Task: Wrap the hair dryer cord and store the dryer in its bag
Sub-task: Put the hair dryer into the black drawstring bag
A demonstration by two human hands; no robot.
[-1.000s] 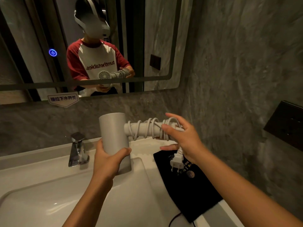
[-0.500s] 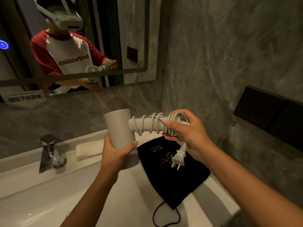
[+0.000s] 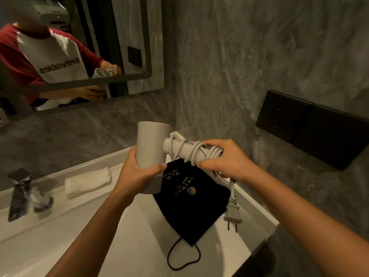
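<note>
Head view: left hand [image 3: 137,176] grips the dryer [image 3: 151,144] barrel to steady it while right hand [image 3: 225,158] clamps the cord [image 3: 196,151] coils on the handle, plug [image 3: 233,213] dangling over the bag [image 3: 189,204] at the counter's [image 3: 255,208] right edge.

Dim, warm light. Motion blur smears the faucet [image 3: 20,194] at 8 o'clock and the grey wall [image 3: 259,47] toward 1 o'clock. Wide-angle bending curves the edges. Centre stays fairly sharp.

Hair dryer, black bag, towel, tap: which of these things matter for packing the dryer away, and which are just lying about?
In the job:
hair dryer, in left hand
cord, gripped by right hand
plug, dangling
black bag

Lying about:
folded towel
tap
wall panel
mirror
</note>
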